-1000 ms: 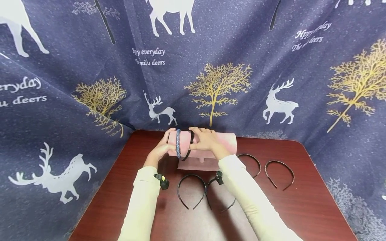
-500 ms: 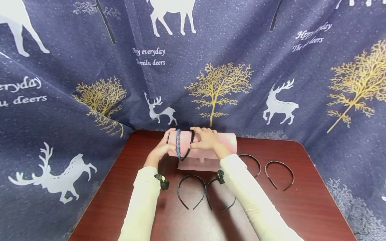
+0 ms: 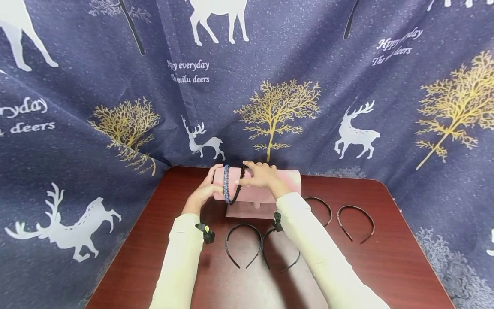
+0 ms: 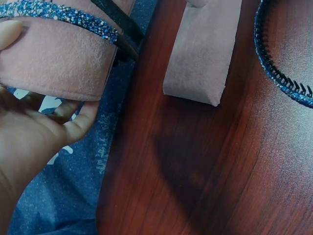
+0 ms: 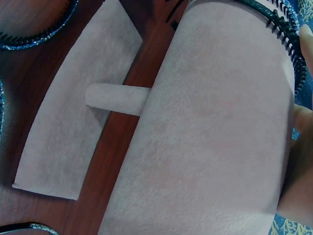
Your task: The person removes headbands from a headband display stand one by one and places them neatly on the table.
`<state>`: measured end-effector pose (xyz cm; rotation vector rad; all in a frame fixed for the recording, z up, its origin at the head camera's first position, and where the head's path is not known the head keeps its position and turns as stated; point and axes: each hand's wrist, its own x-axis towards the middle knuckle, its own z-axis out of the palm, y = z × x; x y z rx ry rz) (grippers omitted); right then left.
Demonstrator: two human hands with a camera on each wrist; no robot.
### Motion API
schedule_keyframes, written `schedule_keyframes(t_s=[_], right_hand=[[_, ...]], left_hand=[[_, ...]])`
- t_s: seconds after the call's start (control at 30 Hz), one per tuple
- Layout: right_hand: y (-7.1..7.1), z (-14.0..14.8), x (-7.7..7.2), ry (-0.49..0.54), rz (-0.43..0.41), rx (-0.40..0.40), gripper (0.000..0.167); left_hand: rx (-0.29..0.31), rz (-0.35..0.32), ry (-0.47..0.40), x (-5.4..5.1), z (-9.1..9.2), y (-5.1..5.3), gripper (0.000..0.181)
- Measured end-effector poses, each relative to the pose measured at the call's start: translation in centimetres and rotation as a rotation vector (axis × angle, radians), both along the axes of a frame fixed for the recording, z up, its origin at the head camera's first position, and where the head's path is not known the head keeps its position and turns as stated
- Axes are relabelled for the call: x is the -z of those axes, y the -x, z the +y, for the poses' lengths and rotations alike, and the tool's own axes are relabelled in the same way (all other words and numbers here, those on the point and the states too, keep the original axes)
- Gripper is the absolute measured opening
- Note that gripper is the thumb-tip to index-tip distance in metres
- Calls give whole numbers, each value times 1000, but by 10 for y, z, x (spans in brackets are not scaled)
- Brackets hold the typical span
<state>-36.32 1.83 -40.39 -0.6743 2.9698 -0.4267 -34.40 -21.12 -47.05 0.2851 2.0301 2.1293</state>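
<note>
A pink padded roll stand (image 3: 287,182) lies crosswise near the table's back edge, held up on a short post over a flat base (image 3: 247,211). Its left end is gripped by my left hand (image 3: 200,195), thumb in front and fingers behind; the left wrist view shows the thumb touching a blue glitter headband (image 4: 63,15) fitted over the roll. Just right of that sits a black toothed headband (image 3: 233,197). My right hand (image 3: 265,177) reaches over the roll and holds this black headband between thumb and fingers. In the right wrist view its teeth (image 5: 281,33) show, the hand partly cut off.
Several headbands lie on the red-brown table (image 3: 143,270): a dark pair (image 3: 227,245) touching in front of the stand, one partly behind the right sleeve (image 3: 330,212), and another at the right (image 3: 373,225). A patterned blue cloth (image 3: 216,103) hangs behind.
The black headband has shifted slightly left along the roll, nearer the blue one, and my right thumb has moved left with it. My left hand stays on the roll's end.
</note>
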Motion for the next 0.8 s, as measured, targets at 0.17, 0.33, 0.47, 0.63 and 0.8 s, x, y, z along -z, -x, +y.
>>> schedule_keyframes(t_s=[0.17,0.33,0.47,0.63,0.8], right_hand=[[2,0,-1,-21,-22,-26,92],[5,2,-3,-12,-55,-52,86],[7,1,-5,-22,-93,-53,90],[6,-2,-8,-68,-114,-67,96],[7,-3,-7,-78,-105,-66,95]], left_hand=[[-17,1,24,4,0,2,96],[-3,-14,6,-6,1,-4,95],[29,0,-10,-13,1,-9,96],[15,3,-26,-4,-1,-2,97],[-19,-7,-3,9,-2,7,96]])
